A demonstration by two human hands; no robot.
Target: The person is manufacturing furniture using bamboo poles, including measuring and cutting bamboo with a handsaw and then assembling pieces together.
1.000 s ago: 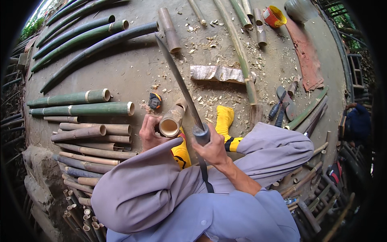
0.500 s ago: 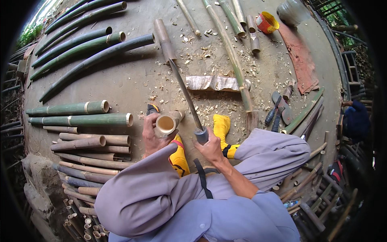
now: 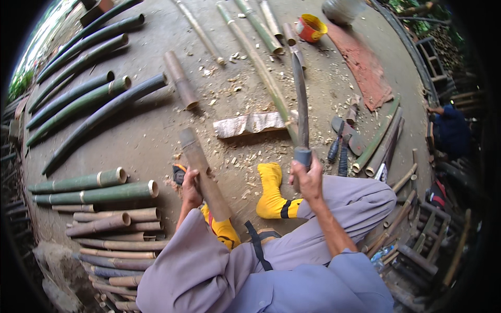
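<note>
My left hand [image 3: 192, 189] is wrapped round a short brown bamboo section [image 3: 204, 177], which slants over my yellow-socked left foot. In my right hand [image 3: 308, 178] is the dark handle of a long-bladed knife [image 3: 299, 104], its blade pointing up and away from me, clear of the bamboo. A pale, wrapped block [image 3: 255, 124] lies on the ground ahead, between my hands and the wood shavings. Beside my left hand sits a small black and orange tool [image 3: 179, 173], partly hidden by the fingers; its kind I cannot make out.
Green bamboo poles [image 3: 99, 194] and brown pieces [image 3: 117, 215] lie at the left. Dark-handled tools [image 3: 343, 151] rest on the right, near a reddish sheet [image 3: 360, 68]. A red and yellow tub [image 3: 311, 28] stands farther off. Another person [image 3: 451, 130] is at the far right.
The knife has swung away to the right, raised with its tip farther off. The bamboo section has turned from showing its open end to lying lengthwise in my left hand. The view has shifted.
</note>
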